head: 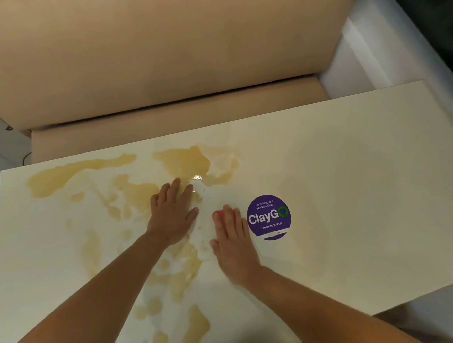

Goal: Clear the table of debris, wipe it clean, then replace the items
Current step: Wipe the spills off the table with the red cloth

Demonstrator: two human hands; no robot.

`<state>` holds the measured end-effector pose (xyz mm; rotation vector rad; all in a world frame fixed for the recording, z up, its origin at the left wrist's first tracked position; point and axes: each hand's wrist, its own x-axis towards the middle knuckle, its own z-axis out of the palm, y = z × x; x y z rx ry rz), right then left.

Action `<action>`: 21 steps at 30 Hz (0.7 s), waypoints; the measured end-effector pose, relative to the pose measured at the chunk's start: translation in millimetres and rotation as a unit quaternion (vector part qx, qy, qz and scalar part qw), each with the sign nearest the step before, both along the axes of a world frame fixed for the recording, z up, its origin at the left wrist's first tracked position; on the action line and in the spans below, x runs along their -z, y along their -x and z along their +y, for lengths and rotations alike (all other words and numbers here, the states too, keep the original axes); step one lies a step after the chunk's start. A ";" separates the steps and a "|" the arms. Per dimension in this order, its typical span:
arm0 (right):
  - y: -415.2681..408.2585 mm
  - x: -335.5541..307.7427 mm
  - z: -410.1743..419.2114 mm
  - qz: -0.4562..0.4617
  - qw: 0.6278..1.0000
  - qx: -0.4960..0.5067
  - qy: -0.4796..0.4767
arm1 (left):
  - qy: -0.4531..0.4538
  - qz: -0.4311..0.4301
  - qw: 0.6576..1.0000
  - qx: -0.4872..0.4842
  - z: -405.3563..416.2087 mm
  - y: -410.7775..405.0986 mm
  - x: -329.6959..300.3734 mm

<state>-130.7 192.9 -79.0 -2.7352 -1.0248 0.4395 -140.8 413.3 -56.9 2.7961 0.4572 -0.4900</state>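
1. The desk (355,189) is a smooth, pale cream slab, rectangular, its long axis running left to right in front of me
2. A thin yellowish-brown spill (182,163) lies in irregular puddles and streaks over the left half, reaching from the far edge to the near one
3. My left hand (173,215) lies flat on the wet patch, fingers stretched out together and pointing away from me
4. My right hand (233,240) presses flat on a small pink thing (219,215), perhaps a sponge or cloth; only its far tip shows past my fingertips
5. A round purple "ClayGo" sticker (268,217) sits just beside my right hand
6. A tan upholstered sofa (158,55) stands behind the far edge
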 end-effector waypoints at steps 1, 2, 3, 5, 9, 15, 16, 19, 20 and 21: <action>1.4 0.7 -4.7 -0.003 1.000 -0.016 0.005 | -0.001 -0.002 1.000 0.000 -0.1 -0.1 1.1; -3.6 0.9 -6.9 -0.007 1.000 -0.029 0.010 | -0.001 -0.004 1.000 -0.001 -0.2 -0.2 1.3; -13.3 0.7 -6.6 -0.013 0.999 -0.035 0.015 | 0.000 -0.005 1.000 -0.003 0.0 -0.7 1.4; -42.4 2.1 -2.0 -0.018 0.999 -0.019 0.031 | 0.001 0.001 1.000 -0.002 -0.5 -1.0 1.8; -128.3 1.4 6.4 -0.022 0.995 0.076 0.054 | -0.009 0.007 1.000 -0.003 -1.3 -1.2 1.9; -157.3 -0.9 18.9 -0.028 0.988 0.146 0.034 | -0.008 0.013 1.000 0.001 -1.1 -1.1 2.7; -143.1 -0.2 19.5 -0.032 0.990 0.138 0.027 | -0.008 0.011 1.000 0.002 -1.4 -0.5 2.8; -81.4 2.4 17.2 -0.012 0.998 0.060 0.016 | -0.005 0.004 1.000 0.000 -1.8 -0.1 5.2; -58.9 2.8 14.1 -0.012 0.999 0.032 0.012 | -0.005 0.002 1.000 0.001 -1.6 -0.2 5.9; -38.1 2.8 9.1 -0.013 1.000 0.003 0.011 | -0.005 0.000 1.000 0.000 -1.6 0.2 7.2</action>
